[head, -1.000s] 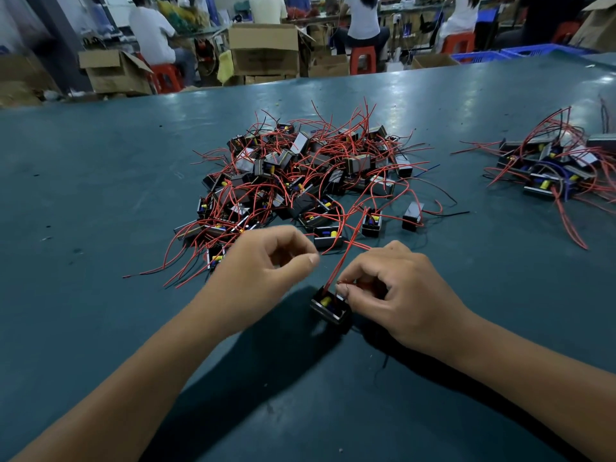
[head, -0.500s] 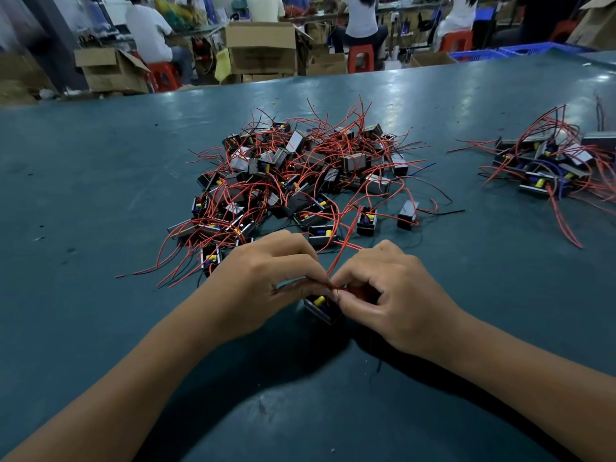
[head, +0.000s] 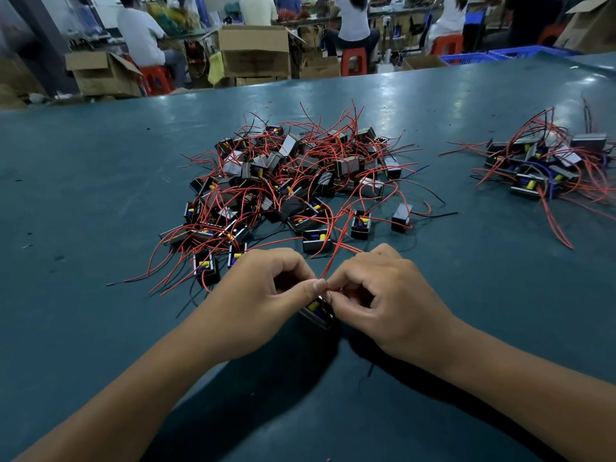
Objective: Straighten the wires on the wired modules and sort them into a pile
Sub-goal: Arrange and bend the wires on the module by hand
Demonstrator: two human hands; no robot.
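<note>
A small black wired module (head: 317, 313) with a yellow part lies on the table between my hands. Its red wire (head: 333, 258) rises away from me. My left hand (head: 263, 295) and my right hand (head: 390, 301) meet fingertip to fingertip just above the module, both pinching that red wire near its base. A big tangled heap of modules with red wires (head: 293, 181) lies beyond my hands at the table's middle. A smaller pile of modules (head: 546, 168) sits at the far right.
The work surface is a teal table (head: 100, 195). Loose modules (head: 401, 216) lie at the heap's near edge. Behind the table's far edge stand cardboard boxes (head: 255, 51), red stools and seated people facing away.
My left hand has come right and closed its thumb and finger on the red wire beside my right hand. The module has stayed under my fingers.
</note>
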